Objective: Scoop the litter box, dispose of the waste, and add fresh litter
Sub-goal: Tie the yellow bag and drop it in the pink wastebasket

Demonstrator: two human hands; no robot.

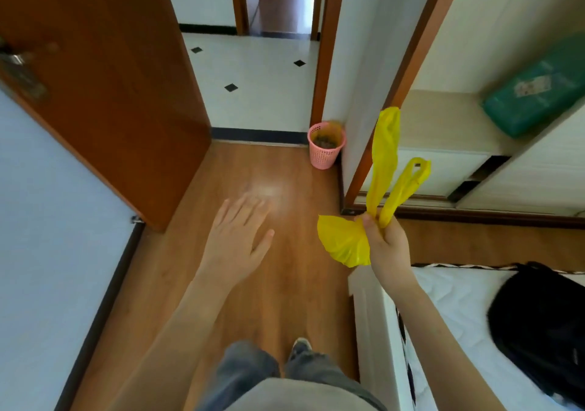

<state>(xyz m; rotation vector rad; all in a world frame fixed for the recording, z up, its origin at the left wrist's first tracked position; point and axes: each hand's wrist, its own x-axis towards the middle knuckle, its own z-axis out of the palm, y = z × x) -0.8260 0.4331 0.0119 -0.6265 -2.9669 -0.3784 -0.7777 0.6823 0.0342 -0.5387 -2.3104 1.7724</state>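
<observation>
head view: right hand (384,246) raised in front of the body, fingers curled tight round the bunched neck of a yellow plastic bag (345,241). bag body bulges out to the left of the fist, both handle loops stick up above it, the taller one reaching up across the door frame edge. can't tell what's inside the bag.

left hand (237,233) out flat over the wood floor (196,271), palm down, fingers straight and slightly spread, holding nothing, touching nothing.

pink mesh bin (326,148) stands on the floor ahead, tucked against the wall corner by the doorway, well apart from both hands. dark clumpy stuff visible inside it, blurred, can't tell what exactly.

brown door (104,87) stands open on the left, metal handle near the frame edge. white tiled floor (253,72) with small black diamonds beyond the threshold.

right side: green pack (538,91) lying tilted on a shelf, black bag (538,322) on a white mattress (459,303). person's grey trousers and one shoe (300,345) at bottom centre.
</observation>
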